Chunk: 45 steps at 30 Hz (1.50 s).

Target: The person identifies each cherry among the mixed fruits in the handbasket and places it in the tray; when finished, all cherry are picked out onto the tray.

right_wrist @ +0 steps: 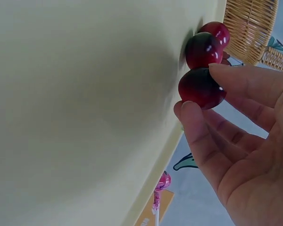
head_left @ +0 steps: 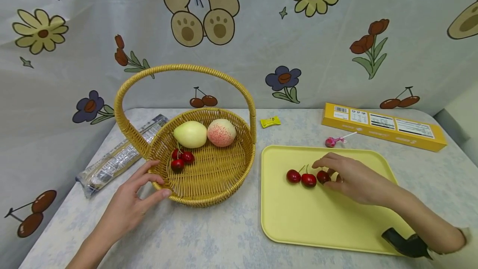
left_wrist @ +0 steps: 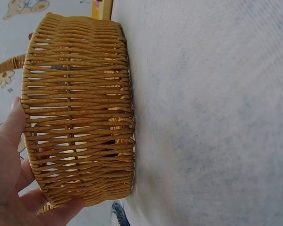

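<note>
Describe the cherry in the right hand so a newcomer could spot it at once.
Right of the wicker basket lies a yellow tray. Toward its far side, two red cherries sit together. The wanted cherry, just right of them, alone is pinched by the right hand.

Head view: from above, facing forward-down. Wrist views: close, turned sideways; both share the basket (left_wrist: 80, 103), left and upper right respectively.
</note>
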Motion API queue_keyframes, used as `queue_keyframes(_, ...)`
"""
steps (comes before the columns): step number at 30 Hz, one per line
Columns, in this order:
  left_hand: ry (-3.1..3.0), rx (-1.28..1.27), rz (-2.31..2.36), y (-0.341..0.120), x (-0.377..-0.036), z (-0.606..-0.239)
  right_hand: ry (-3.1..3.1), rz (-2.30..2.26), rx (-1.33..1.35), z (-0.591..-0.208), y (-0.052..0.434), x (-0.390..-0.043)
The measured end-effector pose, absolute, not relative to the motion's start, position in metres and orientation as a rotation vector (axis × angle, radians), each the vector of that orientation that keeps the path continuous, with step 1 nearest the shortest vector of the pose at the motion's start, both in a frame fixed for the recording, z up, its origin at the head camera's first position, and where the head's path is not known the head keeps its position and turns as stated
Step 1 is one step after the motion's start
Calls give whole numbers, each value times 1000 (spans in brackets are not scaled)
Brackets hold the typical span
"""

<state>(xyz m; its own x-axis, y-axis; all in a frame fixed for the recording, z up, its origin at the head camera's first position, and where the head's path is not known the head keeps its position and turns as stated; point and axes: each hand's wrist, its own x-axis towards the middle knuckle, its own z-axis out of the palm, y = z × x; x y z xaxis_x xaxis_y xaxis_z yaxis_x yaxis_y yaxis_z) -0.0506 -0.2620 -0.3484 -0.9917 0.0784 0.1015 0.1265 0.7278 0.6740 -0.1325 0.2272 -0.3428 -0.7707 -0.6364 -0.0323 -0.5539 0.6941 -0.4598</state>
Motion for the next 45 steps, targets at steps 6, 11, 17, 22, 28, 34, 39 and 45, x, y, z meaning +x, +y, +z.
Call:
queue_keyframes(6, -2848, -174, -1120, -262, -51, -349, 2690, -655, -959, -346, 228, -133)
queue_keyframes(11, -2859, -168, -1124, -262, -51, -349, 2664, -639, -966, -347, 228, -132)
queue_keyframes(17, -2861, -164, -1126, -262, -51, -349, 2673, -649, -916, -347, 227, -130)
queue_keyframes(22, -2857, -168, -1124, -262, -51, -349, 2675, -666, -924, -346, 227, -130)
queue_keyframes(28, -2846, -173, -1117, -262, -51, -349, 2716, -660, -934, -344, 229, -128)
queue_keyframes(34, -2847, -170, -1126, -263, -50, -350, 2769, -645, -985, -344, 229, -126)
queue_keyframes(39, -2857, -159, -1128, -263, -51, -350, 2799, -665, -1016, -342, 226, -127)
queue_keyframes(45, -2848, -166, -1117, -262, -51, -351, 2824, -714, -1039, -335, 218, -126)
